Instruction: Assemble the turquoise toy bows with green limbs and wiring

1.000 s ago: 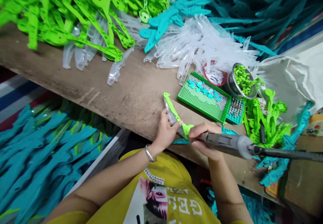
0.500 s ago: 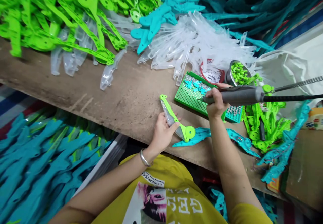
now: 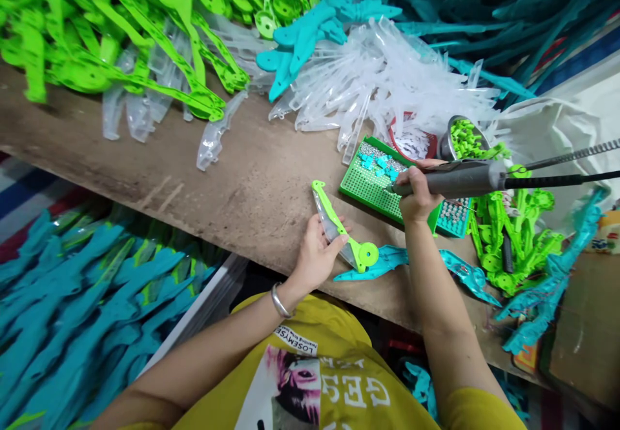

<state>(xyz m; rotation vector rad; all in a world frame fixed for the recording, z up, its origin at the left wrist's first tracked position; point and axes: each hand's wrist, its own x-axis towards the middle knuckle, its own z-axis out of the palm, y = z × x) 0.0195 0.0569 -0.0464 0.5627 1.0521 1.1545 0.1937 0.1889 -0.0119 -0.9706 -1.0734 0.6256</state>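
Note:
My left hand [image 3: 317, 252] grips a lime-green and clear plastic toy part [image 3: 365, 257] with a round disc at its near end. Part of it is covered by my fingers. My right hand [image 3: 419, 194] is wrapped round a grey electric screwdriver [image 3: 467, 179], whose cord and hose run off to the right. The screwdriver's tip points left over a green perforated basket [image 3: 371, 203], which holds small silver screws and turquoise pieces [image 3: 372, 162]. Below my right forearm lie turquoise plastic shells [image 3: 387, 262], partly hidden by the forearm and the green part.
Heaps of lime-green parts [image 3: 169, 4], clear plastic pieces [image 3: 382, 81] and turquoise shells [image 3: 310, 42] cover the table's back. A red basket [image 3: 411, 136] and a metal bowl [image 3: 448, 149] stand behind the green basket. Green parts [image 3: 518, 243] lie right. Turquoise pieces [image 3: 72, 301] fill the lower left.
The whole view has shifted slightly, so things appear a little farther right. Both hands keep their holds, and their positions relative to the basket and table look nearly the same.

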